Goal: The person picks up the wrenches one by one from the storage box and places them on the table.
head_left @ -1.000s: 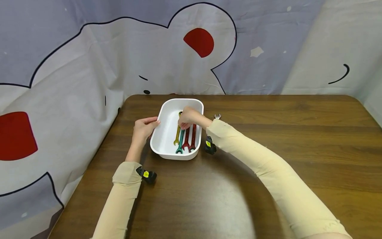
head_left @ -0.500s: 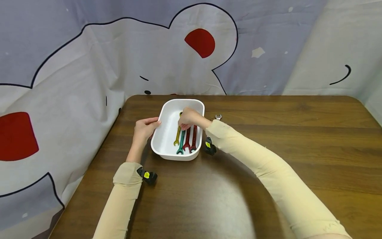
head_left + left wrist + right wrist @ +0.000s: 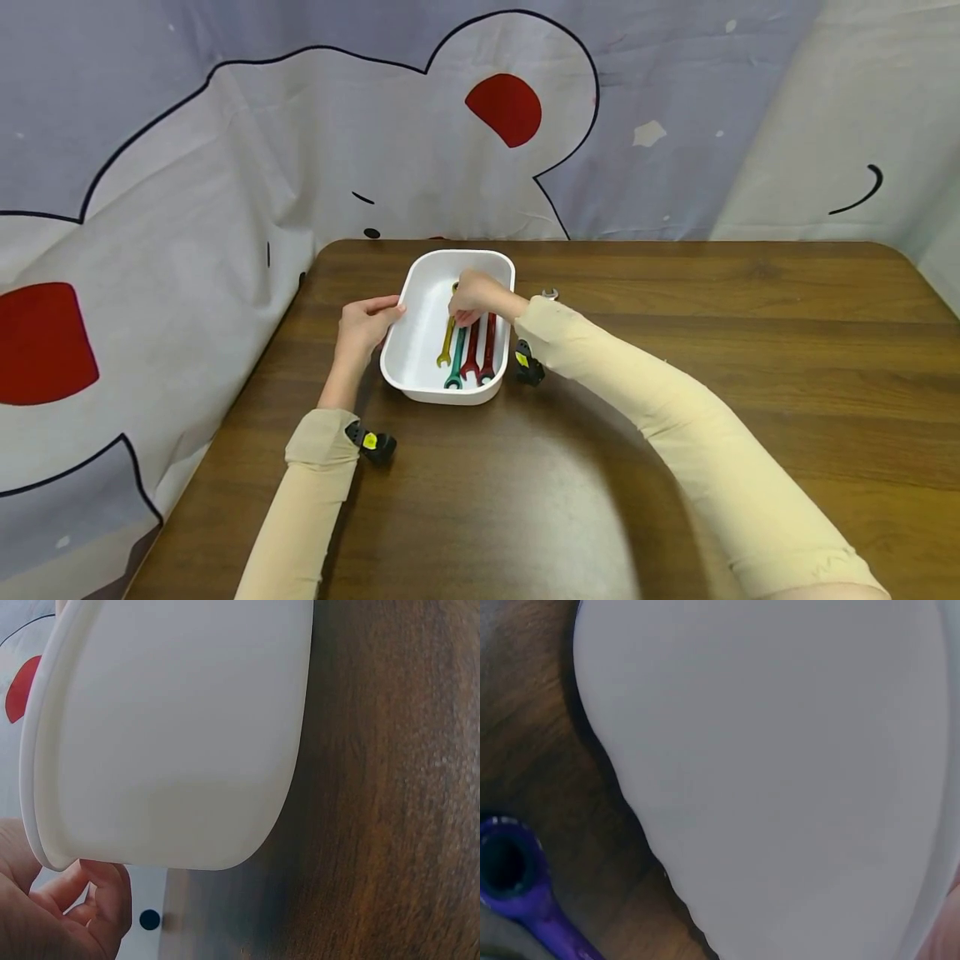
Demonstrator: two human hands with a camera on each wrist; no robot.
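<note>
A white plastic tray [image 3: 408, 367] stands on the table, holding a yellow wrench [image 3: 446, 346], a green wrench [image 3: 457, 360] and two red wrenches [image 3: 488, 342]. My left hand [image 3: 360, 329] pinches its left rim; in the left wrist view the fingers [image 3: 105, 900] curl against the outer wall, below the lip. Inside the tray, my right hand [image 3: 480, 296] reaches down with bent fingers over the upper part of the green and red wrenches. The hand hides their upper ends, and whether it grips one is not visible.
Right of the tray, a silver wrench end [image 3: 551, 294] shows behind the right sleeve [image 3: 600, 358]. In the right wrist view a purple ring-ended wrench [image 3: 532, 900] lies on the wooden table [image 3: 750, 333] beside the tray. A printed curtain [image 3: 675, 83] hangs behind.
Both hands, the tray and the wrenches keep nearly the same places. The whole head view has shifted very slightly. The right sleeve covers a little more of the silver wrench end.
</note>
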